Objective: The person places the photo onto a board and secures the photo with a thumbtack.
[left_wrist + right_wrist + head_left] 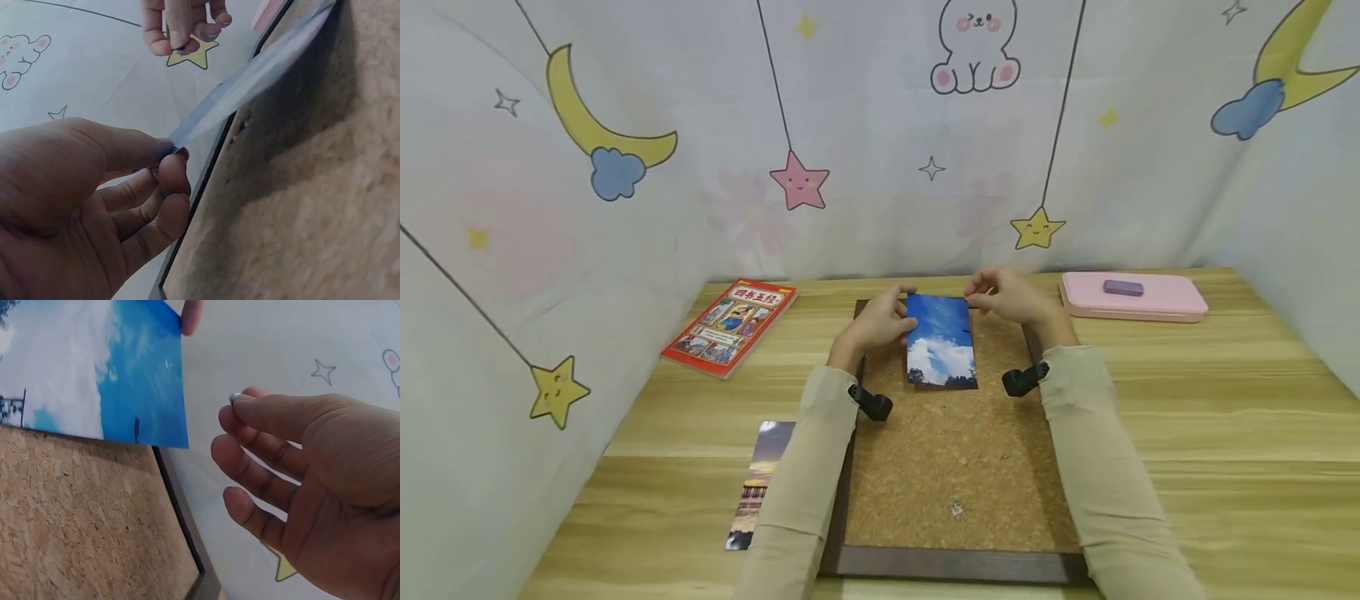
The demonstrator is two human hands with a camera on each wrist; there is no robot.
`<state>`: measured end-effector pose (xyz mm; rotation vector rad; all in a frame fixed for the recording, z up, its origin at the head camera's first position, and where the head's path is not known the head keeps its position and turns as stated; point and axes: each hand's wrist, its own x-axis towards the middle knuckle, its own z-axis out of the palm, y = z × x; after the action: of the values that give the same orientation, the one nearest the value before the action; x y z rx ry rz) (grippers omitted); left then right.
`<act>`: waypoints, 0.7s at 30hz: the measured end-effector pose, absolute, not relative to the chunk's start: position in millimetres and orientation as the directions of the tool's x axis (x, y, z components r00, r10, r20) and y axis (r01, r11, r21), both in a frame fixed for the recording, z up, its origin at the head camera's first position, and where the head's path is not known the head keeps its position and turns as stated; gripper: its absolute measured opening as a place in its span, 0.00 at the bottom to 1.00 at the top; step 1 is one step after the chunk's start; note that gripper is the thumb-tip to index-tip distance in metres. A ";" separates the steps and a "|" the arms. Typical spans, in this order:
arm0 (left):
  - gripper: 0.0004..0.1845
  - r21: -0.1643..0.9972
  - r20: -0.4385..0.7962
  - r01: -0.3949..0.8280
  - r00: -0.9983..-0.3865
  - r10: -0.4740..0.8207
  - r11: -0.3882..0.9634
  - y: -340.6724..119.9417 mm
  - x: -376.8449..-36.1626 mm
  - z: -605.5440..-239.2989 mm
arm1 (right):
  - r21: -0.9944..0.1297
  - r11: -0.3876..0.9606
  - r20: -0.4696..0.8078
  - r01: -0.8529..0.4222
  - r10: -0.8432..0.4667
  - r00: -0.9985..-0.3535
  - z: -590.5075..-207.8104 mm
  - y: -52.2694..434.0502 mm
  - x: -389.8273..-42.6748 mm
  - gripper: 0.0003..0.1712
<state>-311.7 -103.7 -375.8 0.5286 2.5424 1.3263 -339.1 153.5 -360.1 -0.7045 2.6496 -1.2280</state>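
A photo of blue sky and white clouds is held over the upper part of a dark-framed corkboard. My left hand pinches its upper left edge between thumb and forefinger. Seen from the left wrist, the photo slants away from the cork, casting a shadow there. Beside the photo's upper right corner is my right hand. Between its thumb and forefinger it pinches a tiny silvery thumbtack, mostly covered by the fingertips; its other fingers are loosely bent.
A small clump of shiny bits lies low on the cork. Left of the board is a sunset photo, partly under the left sleeve. A red book lies back left; a pink case bearing a small purple block sits back right.
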 end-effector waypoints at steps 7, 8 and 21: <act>0.31 0.775 -0.061 0.197 -0.922 0.382 0.600 -96.5 -312.9 -388.3 | -0.771 0.545 0.079 -0.328 -0.430 -0.899 -363.0 145.4 -338.5 0.08; 0.30 0.763 -0.054 0.207 -0.923 0.381 0.612 -95.0 -313.4 -389.5 | -0.769 0.550 0.083 -0.327 -0.422 -0.903 -362.8 144.9 -338.2 0.08; 0.29 0.642 -0.017 0.266 -0.933 0.360 0.719 -88.6 -322.5 -399.8 | -0.790 0.576 -0.010 -0.210 -0.354 -0.935 -380.5 132.0 -342.8 0.14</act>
<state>-322.5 -88.6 -399.8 0.5086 2.7811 1.0057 -342.8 132.0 -380.5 -0.4767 2.6380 -1.2885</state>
